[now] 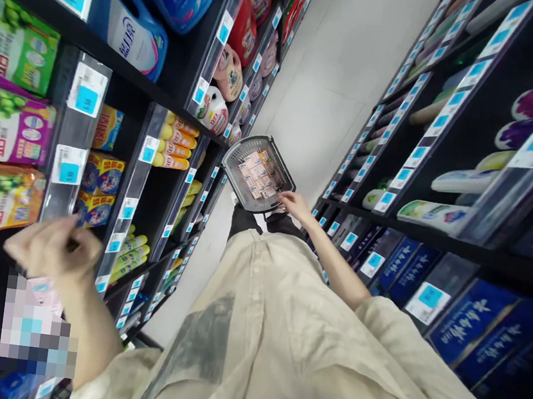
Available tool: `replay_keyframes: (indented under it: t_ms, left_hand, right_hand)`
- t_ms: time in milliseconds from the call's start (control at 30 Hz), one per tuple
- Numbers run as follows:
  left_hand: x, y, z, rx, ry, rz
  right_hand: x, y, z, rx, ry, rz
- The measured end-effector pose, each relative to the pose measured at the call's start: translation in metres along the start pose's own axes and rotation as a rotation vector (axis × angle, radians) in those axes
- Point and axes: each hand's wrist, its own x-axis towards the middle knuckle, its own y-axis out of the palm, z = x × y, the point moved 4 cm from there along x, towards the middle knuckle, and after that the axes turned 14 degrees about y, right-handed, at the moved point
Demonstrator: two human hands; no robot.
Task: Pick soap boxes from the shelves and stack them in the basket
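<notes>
My right hand reaches down and grips the near right corner of a grey plastic basket, which hangs above the pale floor. Several small pink and white packs lie flat in the basket. My left hand is raised at the left shelf, fingers curled, beside a row of blue price tags. A pale pink pack lies just under the hand; whether the hand holds anything is unclear. My beige shirt fills the lower middle.
Black shelves line both sides of a narrow aisle. On the left are green, purple and orange detergent bags, blue jugs and yellow bottles. On the right are dark blue boxes and soap-like packs. The white floor runs ahead.
</notes>
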Motion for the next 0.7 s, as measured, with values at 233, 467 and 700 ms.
replay_keyframes:
  t_ms: [233, 467, 700]
  left_hand:
    - [0.123, 0.208, -0.045, -0.476, 0.361, 0.285]
    - [0.086, 0.434, -0.114, -0.179, 0.751, 1.369]
    - [-0.056, 0.497, -0.024, -0.128, 0.506, 1.789]
  right_hand:
    - [0.015, 0.017, -0.022, -0.001, 0.135, -0.225]
    - [-0.003, 0.087, -0.076, -0.103, 0.498, -0.228]
    - [0.003, 0.140, -0.128, -0.262, 0.638, -0.011]
